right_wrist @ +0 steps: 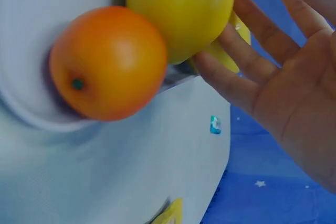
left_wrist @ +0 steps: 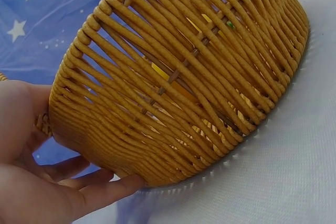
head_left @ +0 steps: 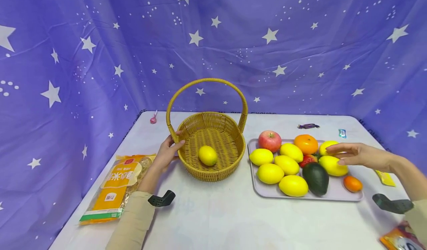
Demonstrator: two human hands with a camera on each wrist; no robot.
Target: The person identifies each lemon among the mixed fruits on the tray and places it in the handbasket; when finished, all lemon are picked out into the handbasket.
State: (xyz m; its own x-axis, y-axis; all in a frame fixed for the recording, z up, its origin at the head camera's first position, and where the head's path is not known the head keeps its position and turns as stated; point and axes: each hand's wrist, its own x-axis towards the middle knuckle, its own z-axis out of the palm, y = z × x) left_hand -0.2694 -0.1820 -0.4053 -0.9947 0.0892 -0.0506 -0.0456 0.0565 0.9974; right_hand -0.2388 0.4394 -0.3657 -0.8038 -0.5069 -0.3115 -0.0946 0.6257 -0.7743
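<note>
A wicker basket (head_left: 209, 176) with a tall arched handle stands on the table, one lemon (head_left: 207, 155) lying inside it. My left hand (head_left: 165, 153) grips its left rim near the handle's foot; in the left wrist view the fingers (left_wrist: 113, 190) spread along the woven outer side. Over the right end of the pale tray (head_left: 310, 197) reaches my right hand (head_left: 361, 156), fingers extended at a lemon (head_left: 333, 166). The right wrist view shows those fingers (right_wrist: 231, 80) spread along the lemon (right_wrist: 178, 14), beside a small orange fruit (right_wrist: 107, 64).
The tray also bears several lemons (head_left: 270, 173), an apple (head_left: 270, 141), an orange (head_left: 305, 144), a strawberry (head_left: 307, 160) and an avocado (head_left: 315, 178). A grain bag (head_left: 113, 190) lies at the left, a lollipop (head_left: 153, 119) behind it. Wrapped candy (head_left: 308, 126) lies behind the tray.
</note>
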